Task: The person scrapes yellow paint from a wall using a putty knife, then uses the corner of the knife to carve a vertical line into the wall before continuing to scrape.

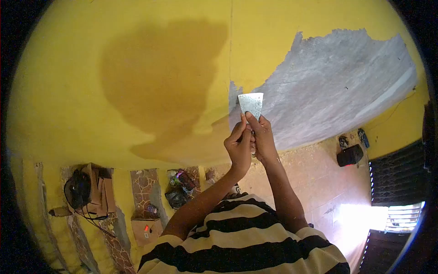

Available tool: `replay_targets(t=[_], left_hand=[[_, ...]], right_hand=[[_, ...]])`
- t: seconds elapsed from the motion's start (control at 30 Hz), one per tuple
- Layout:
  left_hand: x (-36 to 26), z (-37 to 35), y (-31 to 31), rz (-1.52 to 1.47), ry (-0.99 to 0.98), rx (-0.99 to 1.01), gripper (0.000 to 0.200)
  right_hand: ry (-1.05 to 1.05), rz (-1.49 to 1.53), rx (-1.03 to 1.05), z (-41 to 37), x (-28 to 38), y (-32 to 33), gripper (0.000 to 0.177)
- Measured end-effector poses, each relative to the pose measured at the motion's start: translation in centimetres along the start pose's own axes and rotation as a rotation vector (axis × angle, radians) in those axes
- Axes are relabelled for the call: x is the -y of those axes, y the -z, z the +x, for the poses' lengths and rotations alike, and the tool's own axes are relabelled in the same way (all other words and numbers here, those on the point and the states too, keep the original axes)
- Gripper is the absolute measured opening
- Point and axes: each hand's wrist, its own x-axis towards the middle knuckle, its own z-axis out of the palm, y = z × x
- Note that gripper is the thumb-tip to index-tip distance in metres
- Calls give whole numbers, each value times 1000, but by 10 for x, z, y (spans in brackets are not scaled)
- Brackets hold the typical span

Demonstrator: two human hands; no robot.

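A paint scraper [251,103] with a wide, speckled metal blade points up at the wall, its blade overlapping the edge between yellow paint [182,59] and bare grey plaster [342,82]. My left hand [239,145] is closed round the scraper's lower part, thumb up near the blade. Pressed beside it, my right hand [264,139] grips the same tool, its thumb lying on the base of the blade. Most of the handle is hidden behind my fingers.
A cardboard box [107,189] with a black fan-like object [77,188] stands lower left. Black plastic bags [177,197] lie on the stone-patterned strips. At right, a black bag [350,155] rests on the tiled floor [315,178], near a dark shutter [399,169].
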Motion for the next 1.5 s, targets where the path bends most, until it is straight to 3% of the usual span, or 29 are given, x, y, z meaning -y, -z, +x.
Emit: replay_targets(t=[0.3,0.67,0.83,0.9,0.93,1.13,1.23,1.27,1.37,1.4,1.5], left_hand=[[4,-8,3,95,44,-7,35],[-10,1,-1,89,8,25,38],[15,2,13,146,-70,58,38],[-1,9,7,232,-120,25,38],[-2,9,2,107,-101,4,37],[-1,1,11,123,-73,66,37],[-2,21,3,221,-230,58,37],[-23,27,-7,184,-123,68,37],[-58,51,-26,52,-246,120,34],[-72,48,-29,42,-192,118,34],[-33,36,-14,182,-196,59,38]], right_hand=[[-61,17,-43,-7,-12,12,26],[-19,89,-20,-6,3,-1,15],[-60,109,32,0,-9,9,18],[-15,28,19,3,-2,0,19],[15,20,26,6,-8,4,20],[37,12,-31,1,-14,1,20],[153,-167,-14,11,4,-2,20],[125,-105,-30,8,28,-17,21],[149,36,74,15,64,-32,23],[148,2,63,15,68,-34,23],[102,-81,-11,12,38,-17,20]])
